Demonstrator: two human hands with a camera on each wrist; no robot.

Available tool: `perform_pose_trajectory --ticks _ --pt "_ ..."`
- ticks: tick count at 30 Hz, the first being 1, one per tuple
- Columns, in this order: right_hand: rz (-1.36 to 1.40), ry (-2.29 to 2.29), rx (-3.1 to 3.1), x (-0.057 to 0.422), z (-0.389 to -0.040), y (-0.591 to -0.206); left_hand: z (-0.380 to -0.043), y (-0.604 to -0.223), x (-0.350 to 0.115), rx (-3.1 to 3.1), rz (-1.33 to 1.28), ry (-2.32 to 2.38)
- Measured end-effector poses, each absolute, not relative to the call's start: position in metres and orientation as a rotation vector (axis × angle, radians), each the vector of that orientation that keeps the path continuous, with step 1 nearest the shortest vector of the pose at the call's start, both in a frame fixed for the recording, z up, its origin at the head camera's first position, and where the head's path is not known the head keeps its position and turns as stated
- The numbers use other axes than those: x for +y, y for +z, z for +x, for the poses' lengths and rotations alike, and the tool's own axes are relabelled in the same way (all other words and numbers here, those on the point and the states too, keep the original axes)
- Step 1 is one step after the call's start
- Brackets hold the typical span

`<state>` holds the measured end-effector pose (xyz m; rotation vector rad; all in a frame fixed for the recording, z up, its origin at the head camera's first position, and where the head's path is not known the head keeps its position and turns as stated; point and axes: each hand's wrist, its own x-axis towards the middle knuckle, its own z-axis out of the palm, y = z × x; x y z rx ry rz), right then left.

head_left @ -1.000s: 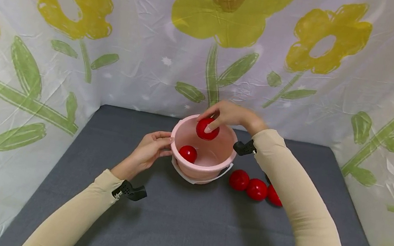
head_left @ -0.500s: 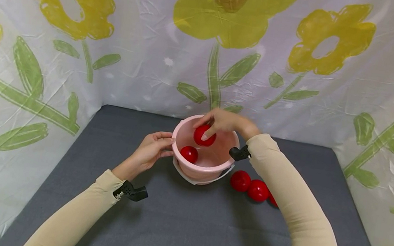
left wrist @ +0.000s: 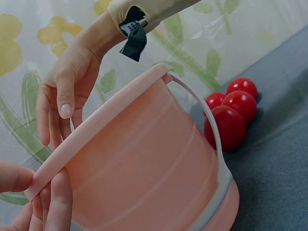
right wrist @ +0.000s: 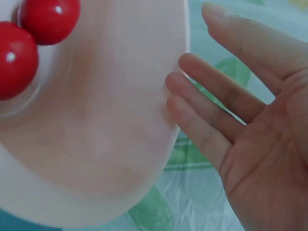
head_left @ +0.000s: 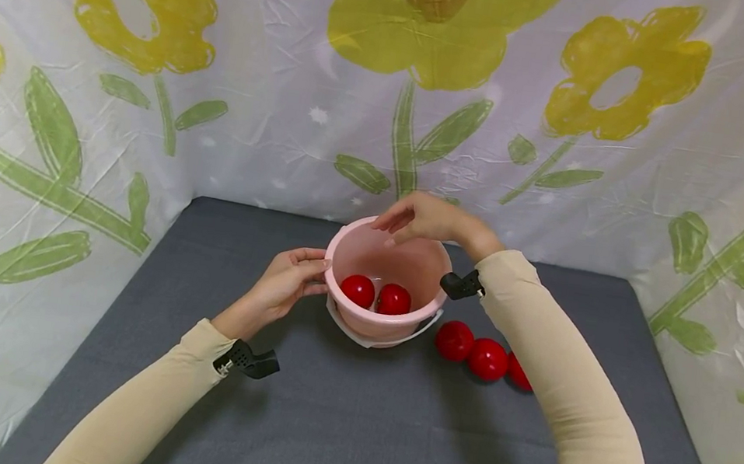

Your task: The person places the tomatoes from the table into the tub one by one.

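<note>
A pink bucket [head_left: 382, 329] with a white handle stands on the grey cloth. My left hand [head_left: 285, 283] pinches its left rim, the thumb on one side and the fingers beneath, as the left wrist view shows. Two glossy red round things, tomato-like, lie side by side on the bucket floor: a left one [head_left: 358, 290] and a right one [head_left: 394, 299]. Over the bucket's far rim hovers my right hand [head_left: 431, 220], its fingers spread and holding nothing. In the right wrist view the fingertips [right wrist: 178, 107] are right at the rim.
Several more red round things [head_left: 488, 359] sit in a row to the right of the bucket, partly covered by the right sleeve [head_left: 558, 374] in the head view. A white curtain [head_left: 270, 93] with yellow flowers rises behind the table [head_left: 344, 440].
The right hand lowered a red round thing into the bucket and let it go; it now lies beside the other. The hand has risen back to the far rim. My left hand stays on the rim.
</note>
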<state>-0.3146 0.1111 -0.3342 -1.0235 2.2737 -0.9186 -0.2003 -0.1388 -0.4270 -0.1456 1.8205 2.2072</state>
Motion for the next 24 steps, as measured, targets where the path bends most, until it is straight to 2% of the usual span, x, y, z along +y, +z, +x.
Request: perform_pose_trajectory --ticks 11,18,24 --pt "-0.927 -0.996 2.31 0.142 -0.316 -0.326 -0.2 -0.429 -0.139 1.82 -0.135 2.223" --pt "-0.815 -1.002 2.412 0.18 -0.311 -0.314 -0.2 -0.428 -0.137 1.81 -0.139 2.225" --pt "-0.701 -1.003 2.451 0.219 -0.305 -0.319 -0.2 -0.427 -0.137 1.82 -0.146 2.22"
